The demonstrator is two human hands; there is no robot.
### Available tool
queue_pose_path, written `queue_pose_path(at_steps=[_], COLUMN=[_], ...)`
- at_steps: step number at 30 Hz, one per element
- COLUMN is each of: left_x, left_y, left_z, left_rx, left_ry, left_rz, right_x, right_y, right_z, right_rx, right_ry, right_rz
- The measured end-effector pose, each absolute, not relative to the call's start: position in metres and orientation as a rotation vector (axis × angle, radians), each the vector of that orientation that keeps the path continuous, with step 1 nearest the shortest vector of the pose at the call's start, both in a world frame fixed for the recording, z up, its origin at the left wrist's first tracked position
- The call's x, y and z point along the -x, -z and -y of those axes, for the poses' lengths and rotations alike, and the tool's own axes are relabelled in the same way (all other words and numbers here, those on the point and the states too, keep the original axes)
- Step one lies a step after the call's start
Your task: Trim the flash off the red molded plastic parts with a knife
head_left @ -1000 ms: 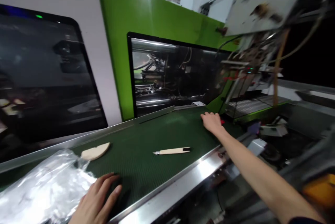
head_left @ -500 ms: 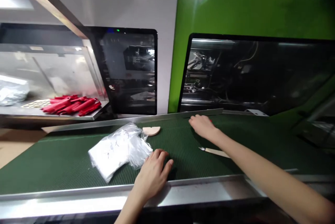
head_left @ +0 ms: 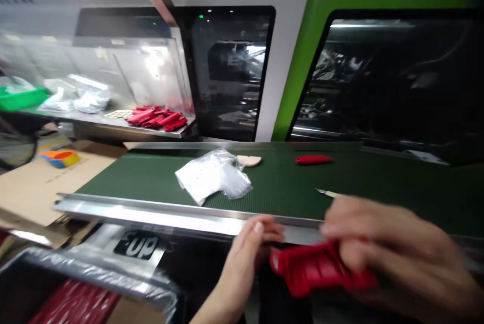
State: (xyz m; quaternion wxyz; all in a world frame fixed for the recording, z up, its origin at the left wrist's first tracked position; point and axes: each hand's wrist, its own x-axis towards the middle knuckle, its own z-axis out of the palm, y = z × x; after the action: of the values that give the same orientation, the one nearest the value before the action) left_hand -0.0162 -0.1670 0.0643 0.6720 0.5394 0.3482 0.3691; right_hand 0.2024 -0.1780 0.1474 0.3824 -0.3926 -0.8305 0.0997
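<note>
A red plastic part (head_left: 317, 268), hollow side showing, is held in my right hand (head_left: 378, 238) in front of the belt's near rail. My left hand (head_left: 249, 251) is beside the part's left end with its fingers curled; whether they touch it is unclear. On the green belt (head_left: 280, 198) lies another red part (head_left: 313, 159), toward the far rail. A knife (head_left: 327, 193) with a pale handle rests nearer, its handle partly hidden behind my right hand. Left of these are a clear plastic bag with white paper (head_left: 204, 175) and a pale half-round piece (head_left: 249, 161).
Red parts (head_left: 157, 117) are piled on a metal shelf (head_left: 109, 121) at the left, near bags and a green basket (head_left: 22, 97). A cardboard box (head_left: 56, 177) and a plastic-lined bin (head_left: 151, 288) stand at the left. Machine windows rise behind the belt.
The view has swung left and down. My right hand has come back from the far side of the belt and now holds a red part. My left hand has left the belt beside the bag.
</note>
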Motion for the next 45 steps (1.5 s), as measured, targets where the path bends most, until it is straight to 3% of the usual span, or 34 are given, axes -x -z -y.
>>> queue_pose_path(at_steps=[3,6,7,9,11,14,18,25,30,32,40,45], left_x=[0.022,0.028,0.03,0.034,0.04,0.047,0.05,0.047,0.048,0.048,0.046,0.046], left_y=[-0.07,-0.067,-0.066,-0.065,-0.065,-0.068,-0.071,-0.076,-0.081,-0.082,-0.083,-0.086], left_z=[0.195,0.222,0.23,0.243,0.253,0.262,0.272,0.282,0.284,0.286,0.292,0.292], left_rx=[-0.899,-0.734,-0.688,-0.558,-0.459,-0.419,-0.42,-0.422,-0.379,-0.354,-0.331,-0.319], left_ry=[-0.586,-0.578,-0.623,-0.734,-0.852,-0.968,-1.004,-1.007,-0.959,-0.942,-0.933,-0.918], left_rz=[-0.429,-0.359,-0.381,-0.437,-0.523,-0.611,-0.683,-0.833,-0.804,-0.793,-0.754,-0.758], right_x=[-0.165,-0.169,-0.183,-0.224,-0.274,-0.336,-0.362,-0.271,-0.183,-0.164,-0.145,-0.144], right_y=[-0.133,-0.123,-0.121,-0.115,-0.102,-0.074,-0.052,-0.086,-0.096,-0.095,-0.088,-0.085], right_z=[0.214,0.208,0.197,0.165,0.131,0.097,0.091,0.168,0.239,0.253,0.265,0.268], right_rx=[0.665,0.772,0.851,1.278,1.6,1.937,2.078,1.741,1.315,1.237,1.085,1.071], right_ry=[-0.655,-0.904,-0.854,-0.334,-0.121,-0.019,0.013,0.24,-0.596,-0.769,-0.408,-0.365], right_rz=[2.036,2.237,2.327,2.267,2.119,2.056,2.068,1.95,2.11,2.162,2.211,2.267])
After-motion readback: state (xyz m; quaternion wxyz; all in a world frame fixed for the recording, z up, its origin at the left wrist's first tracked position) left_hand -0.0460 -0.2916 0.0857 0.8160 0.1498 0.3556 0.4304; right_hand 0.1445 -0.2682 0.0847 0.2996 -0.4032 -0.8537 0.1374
